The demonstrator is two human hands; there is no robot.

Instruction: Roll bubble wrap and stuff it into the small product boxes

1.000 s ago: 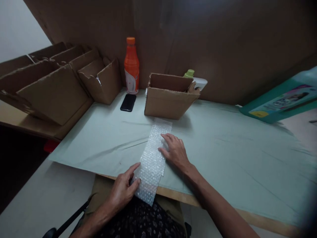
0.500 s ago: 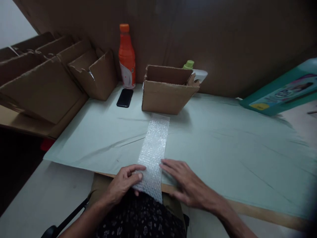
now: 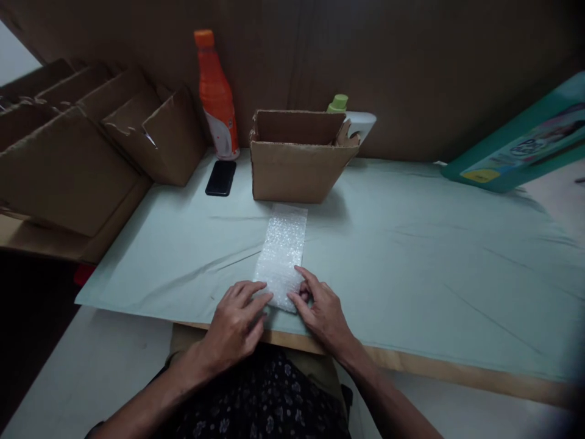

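Your bench (image 3: 466,369) carries a pale green, lightly creased cloth (image 3: 411,268); a strip of tan edge shows along its near side. Take the cardboard carton (image 3: 292,174) as landmark. A dark brown wall (image 3: 411,61) stands behind it. To its left are a black phone (image 3: 220,178), an orange bottle (image 3: 214,91) and, farther out, a cluster of cut cartons (image 3: 55,171). A green container (image 3: 525,143) leans well to its right.

The bubble wrap (image 3: 283,244) lies flat on the cloth, just in front of the carton: a clear, narrow strip with glossy bubbles, its near end whiter. Your left hand (image 3: 235,320) and right hand (image 3: 325,314) flank that end, fingers spread and tips at its edges.
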